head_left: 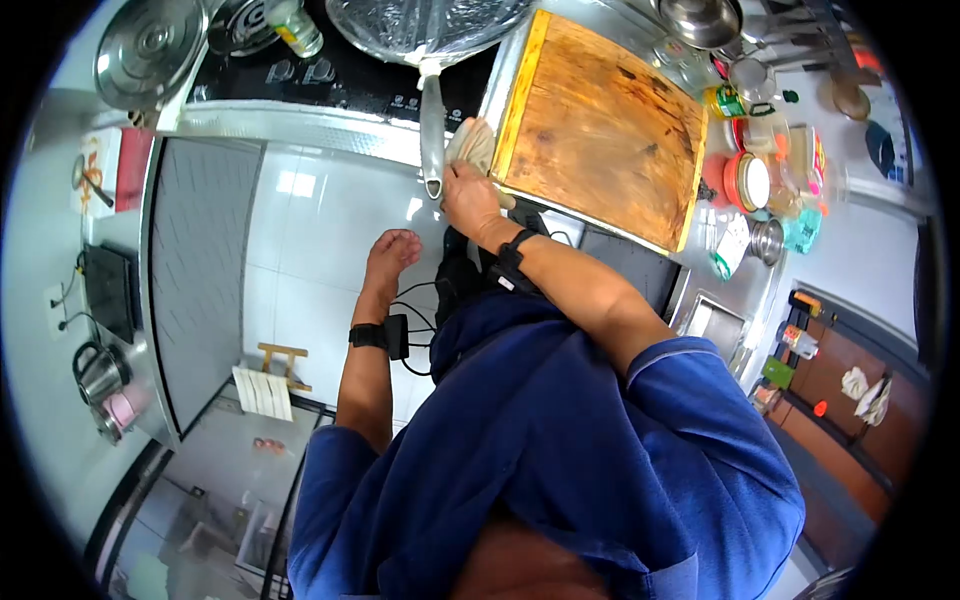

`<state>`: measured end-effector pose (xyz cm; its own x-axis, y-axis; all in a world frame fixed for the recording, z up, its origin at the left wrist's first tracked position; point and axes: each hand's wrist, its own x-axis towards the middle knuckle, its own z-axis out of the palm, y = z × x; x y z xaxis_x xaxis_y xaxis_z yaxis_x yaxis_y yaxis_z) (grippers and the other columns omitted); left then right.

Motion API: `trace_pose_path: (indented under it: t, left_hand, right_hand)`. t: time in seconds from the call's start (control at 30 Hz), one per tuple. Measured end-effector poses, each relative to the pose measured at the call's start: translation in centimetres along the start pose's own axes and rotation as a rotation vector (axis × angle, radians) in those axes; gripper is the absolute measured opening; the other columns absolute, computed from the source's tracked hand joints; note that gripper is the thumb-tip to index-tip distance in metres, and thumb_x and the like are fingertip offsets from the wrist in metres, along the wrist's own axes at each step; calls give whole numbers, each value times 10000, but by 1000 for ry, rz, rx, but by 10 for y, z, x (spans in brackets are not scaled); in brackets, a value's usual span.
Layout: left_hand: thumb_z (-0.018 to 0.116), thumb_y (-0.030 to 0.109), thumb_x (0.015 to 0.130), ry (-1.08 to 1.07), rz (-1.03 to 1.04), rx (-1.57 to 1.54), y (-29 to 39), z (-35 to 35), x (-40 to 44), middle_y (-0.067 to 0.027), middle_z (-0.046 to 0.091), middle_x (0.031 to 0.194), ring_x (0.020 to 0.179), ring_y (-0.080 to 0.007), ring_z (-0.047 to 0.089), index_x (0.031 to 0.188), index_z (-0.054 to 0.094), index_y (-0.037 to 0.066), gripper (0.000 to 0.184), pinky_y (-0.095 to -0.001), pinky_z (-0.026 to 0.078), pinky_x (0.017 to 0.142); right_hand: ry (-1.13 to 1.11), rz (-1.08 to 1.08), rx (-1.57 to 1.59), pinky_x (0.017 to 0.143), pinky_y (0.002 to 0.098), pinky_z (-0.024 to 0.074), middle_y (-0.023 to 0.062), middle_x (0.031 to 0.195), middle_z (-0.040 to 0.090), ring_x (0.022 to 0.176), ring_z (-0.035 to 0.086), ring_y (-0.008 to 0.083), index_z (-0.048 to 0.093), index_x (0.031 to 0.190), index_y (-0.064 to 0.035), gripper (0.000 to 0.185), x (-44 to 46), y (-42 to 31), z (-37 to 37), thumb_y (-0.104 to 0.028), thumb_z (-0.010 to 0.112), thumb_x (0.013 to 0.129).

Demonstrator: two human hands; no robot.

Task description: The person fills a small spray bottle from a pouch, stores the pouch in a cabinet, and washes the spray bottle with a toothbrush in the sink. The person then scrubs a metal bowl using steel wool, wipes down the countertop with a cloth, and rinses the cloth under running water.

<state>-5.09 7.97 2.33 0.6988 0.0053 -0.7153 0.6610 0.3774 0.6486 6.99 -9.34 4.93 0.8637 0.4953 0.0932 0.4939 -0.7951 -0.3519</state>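
Observation:
My right hand has its fingers wrapped round a light-coloured cloth at the counter's front edge, between the pan handle and the wooden cutting board. The handle belongs to a large pan on the black stove. Over the floor, lower and to the left of the handle, my left hand hangs with its fingers curled together and nothing visible in them. Both wrists wear black bands.
Jars and bottles crowd the counter to the right of the board. A metal lid and a glass jar are at the upper left. A kettle stands on the left counter. A wooden stool is below.

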Motion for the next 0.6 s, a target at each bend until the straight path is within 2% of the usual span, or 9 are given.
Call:
trace_pose_path:
  t: [0.07, 0.1, 0.17, 0.27, 0.33, 0.4, 0.53, 0.57, 0.6]
  left_hand:
    - [542, 269, 999, 31, -40, -104, 9, 6, 1, -49, 651, 1000, 981, -197, 630, 1115, 588, 55, 247, -323, 523, 808]
    - [523, 366, 1010, 58, -66, -131, 11, 9, -4, -66, 648, 1051, 998, -205, 631, 1179, 569, 51, 361, -334, 536, 810]
    - [507, 420, 1009, 9, -137, -122, 8, -5, -1, -88, 638, 1103, 1009, -203, 628, 1210, 557, 48, 426, -330, 536, 824]
    - [459, 545, 1000, -80, -164, -138, 15, 4, -16, -144, 592, 1253, 1064, -223, 616, 1304, 517, 36, 596, -343, 531, 874]
    - [434, 572, 997, -120, -225, -313, 17, 18, -23, -146, 585, 1283, 1117, -265, 604, 1356, 483, 36, 647, -386, 517, 912]
    - [398, 604, 994, -171, -294, -216, 24, 37, -23, -133, 568, 1324, 1189, -289, 576, 1400, 448, 47, 691, -440, 481, 995]
    - [352, 574, 1019, -424, -146, -305, 45, 109, -38, -129, 545, 1368, 1226, -276, 562, 1391, 467, 44, 657, -430, 475, 1024]
    - [389, 470, 1042, -441, -155, -315, 45, 126, -34, -128, 552, 1356, 1215, -271, 568, 1383, 472, 41, 554, -429, 474, 1023]
    - [389, 470, 1042, -475, -166, -281, 39, 142, -22, -128, 552, 1356, 1215, -271, 568, 1383, 472, 41, 554, -429, 474, 1023]
  right_hand:
    - [-409, 394, 377, 785, 401, 532, 203, 1055, 636, 962, 635, 345, 624, 1046, -8, 345, 11, -8, 5, -88, 689, 716]
    - [-397, 411, 387, 785, 401, 532, 203, 1055, 636, 962, 635, 345, 624, 1046, -8, 345, 10, -14, 2, -88, 689, 716]
    - [-680, 706, 1219, 774, 365, 523, 164, 1004, 649, 927, 630, 285, 633, 1069, 20, 416, 11, -25, -15, -109, 693, 679]
    - [-702, 523, 1165, 844, 323, 500, 120, 1026, 622, 999, 601, 224, 626, 1110, 21, 440, 2, -26, -41, -36, 647, 674]
    - [-711, 569, 1304, 858, 324, 501, 128, 1039, 628, 1008, 605, 233, 620, 1120, 23, 431, -14, -15, -45, -46, 656, 696]
    - [-685, 490, 1635, 857, 327, 505, 122, 1038, 638, 994, 609, 223, 617, 1131, 22, 436, -33, 7, -58, -70, 691, 711]
    - [-532, 475, 1613, 857, 331, 507, 123, 1040, 657, 978, 622, 222, 629, 1139, -2, 431, -70, 44, -112, -134, 725, 740]
    - [-406, 398, 1342, 861, 339, 508, 131, 1039, 665, 974, 633, 240, 633, 1145, -16, 437, -80, 54, -123, -180, 733, 752]
    - [-290, 327, 1066, 864, 347, 509, 138, 1038, 673, 970, 644, 258, 637, 1151, -30, 446, -91, 68, -131, -227, 742, 764]
